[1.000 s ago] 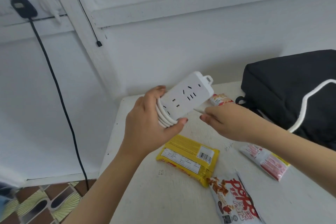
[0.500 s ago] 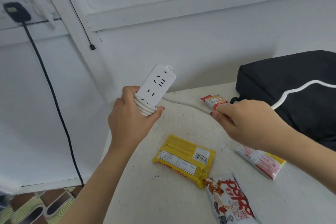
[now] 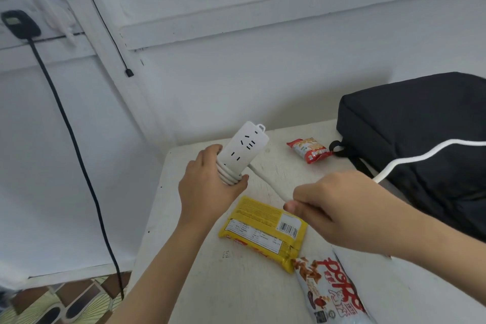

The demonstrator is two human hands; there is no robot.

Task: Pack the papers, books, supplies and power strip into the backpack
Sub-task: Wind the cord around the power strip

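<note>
One power strip (image 3: 243, 151), cord-wound, over the table's (image 3: 236, 284) eleven o'clock: your left hand (image 3: 210, 187) is gripping it. Your right hand (image 3: 339, 208) is pinching the loose cord (image 3: 266, 180); the backpack (image 3: 420, 126) is lying at two o'clock.

The left hand (image 3: 210, 188) is gripping the lower end of the power strip (image 3: 243, 148), its fingers curling round the back and its thumb pressing across the front over the wound loops of cord (image 3: 228, 176). Its forearm is reaching up to the power strip from below and to the left. The right hand (image 3: 334, 210) is hovering to the right of the power strip and lower, knuckles up, pinching the loose run of cord between thumb and curled fingers. Its forearm is coming in from the far right.
</note>
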